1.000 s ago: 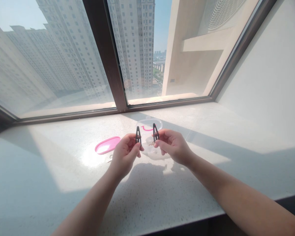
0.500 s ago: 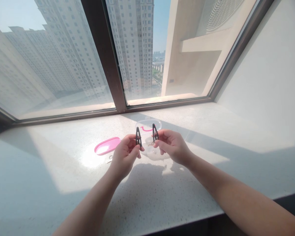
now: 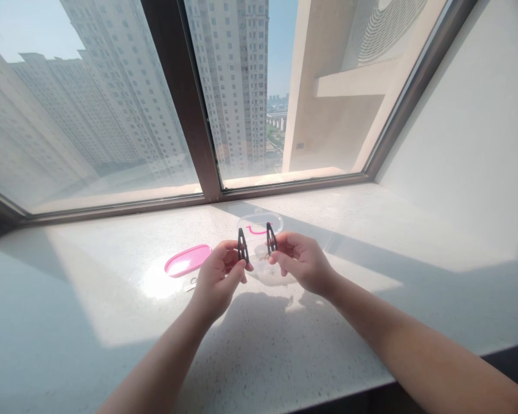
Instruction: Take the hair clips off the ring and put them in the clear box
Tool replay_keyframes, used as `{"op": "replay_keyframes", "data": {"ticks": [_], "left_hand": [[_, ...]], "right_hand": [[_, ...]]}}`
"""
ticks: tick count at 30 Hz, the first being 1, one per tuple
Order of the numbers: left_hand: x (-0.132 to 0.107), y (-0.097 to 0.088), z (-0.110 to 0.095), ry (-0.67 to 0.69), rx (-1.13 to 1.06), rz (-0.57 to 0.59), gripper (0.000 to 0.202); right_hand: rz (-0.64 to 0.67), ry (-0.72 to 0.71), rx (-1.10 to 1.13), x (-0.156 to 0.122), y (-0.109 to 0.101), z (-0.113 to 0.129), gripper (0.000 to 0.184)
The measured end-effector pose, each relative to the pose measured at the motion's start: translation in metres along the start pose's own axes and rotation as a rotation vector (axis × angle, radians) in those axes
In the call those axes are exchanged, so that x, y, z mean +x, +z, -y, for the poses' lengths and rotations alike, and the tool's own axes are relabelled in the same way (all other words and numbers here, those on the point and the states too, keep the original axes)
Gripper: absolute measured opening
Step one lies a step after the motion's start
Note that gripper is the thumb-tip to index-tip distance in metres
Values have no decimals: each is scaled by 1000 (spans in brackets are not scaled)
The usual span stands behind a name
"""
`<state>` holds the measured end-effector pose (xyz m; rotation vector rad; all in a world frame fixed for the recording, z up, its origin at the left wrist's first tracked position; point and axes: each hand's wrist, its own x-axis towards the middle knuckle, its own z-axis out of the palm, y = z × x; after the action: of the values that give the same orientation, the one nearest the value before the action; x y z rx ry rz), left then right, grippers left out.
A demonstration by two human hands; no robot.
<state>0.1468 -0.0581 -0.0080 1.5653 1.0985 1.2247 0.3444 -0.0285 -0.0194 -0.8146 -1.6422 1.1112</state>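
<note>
Between thumb and fingers of my left hand [image 3: 220, 279] is a black snap hair clip [image 3: 242, 246], its narrow end pointing up. My right hand [image 3: 304, 261] pinches a second black hair clip [image 3: 271, 238], held upright a short way to the right of the first. Behind both hands a clear plastic box [image 3: 259, 221] with a pink curved line stands on the sill, partly hidden by the fingers. Small thin golden things show near my right fingertips, too small to name. A pink oval lid [image 3: 187, 260] lies to the left of my left hand.
A small metal item [image 3: 191, 284] with a ring-like end lies by the lid, partly behind my left hand. The speckled white windowsill [image 3: 259, 356] runs up to a brown window frame [image 3: 211, 187]. A white wall [image 3: 461, 144] stands on the right.
The view has tilted up slightly, so everything sits a little lower. Both hands still hold their clips in nearly the same pose.
</note>
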Motion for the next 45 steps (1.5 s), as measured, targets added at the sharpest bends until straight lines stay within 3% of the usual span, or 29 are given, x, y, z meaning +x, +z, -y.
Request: {"op": "replay_keyframes", "data": {"ticks": [7, 18, 45], "left_hand": [[0, 2, -1, -5, -48, -20, 20], [0, 3, 0, 22, -75, -64, 18], [2, -1, 0, 30, -109, -7, 16]], "right_hand": [[10, -41, -162, -3, 0, -1, 13], [-3, -61, -179, -2, 0, -2, 14], [6, -63, -171, -3, -1, 0, 14]]}}
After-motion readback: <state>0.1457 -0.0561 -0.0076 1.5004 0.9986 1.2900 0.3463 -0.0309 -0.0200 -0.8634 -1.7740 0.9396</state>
